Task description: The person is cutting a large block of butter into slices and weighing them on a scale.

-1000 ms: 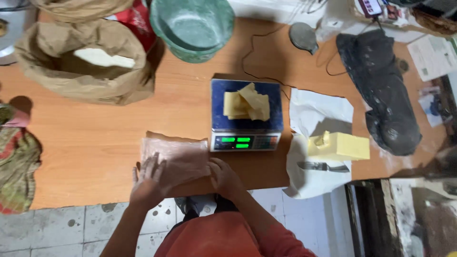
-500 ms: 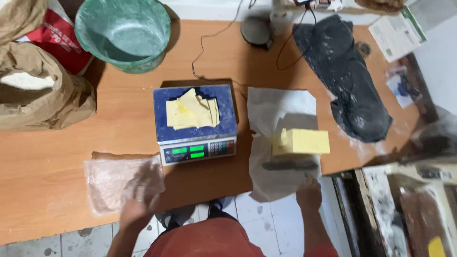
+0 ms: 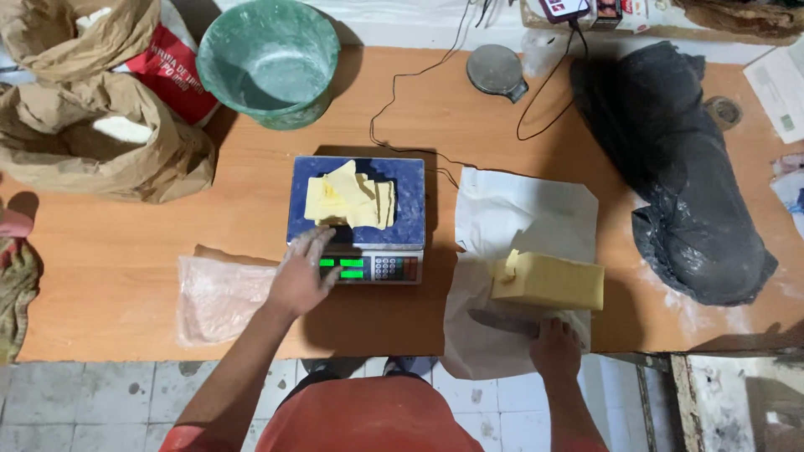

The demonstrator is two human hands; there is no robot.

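Left hand (image 3: pixel 303 272) moved up off plastic sheet (image 3: pixel 219 297) to front edge of scale (image 3: pixel 358 213), fingers spread, tips touching platform just beside pale yellow slices (image 3: pixel 350 197). Right hand (image 3: pixel 555 351) came up to knife (image 3: pixel 502 322); fingers curled around handle. Blade lies on white paper (image 3: pixel 519 209), under front of butter block (image 3: pixel 548 280). Green bowl (image 3: pixel 270 59) at far edge of table (image 3: pixel 109 243).
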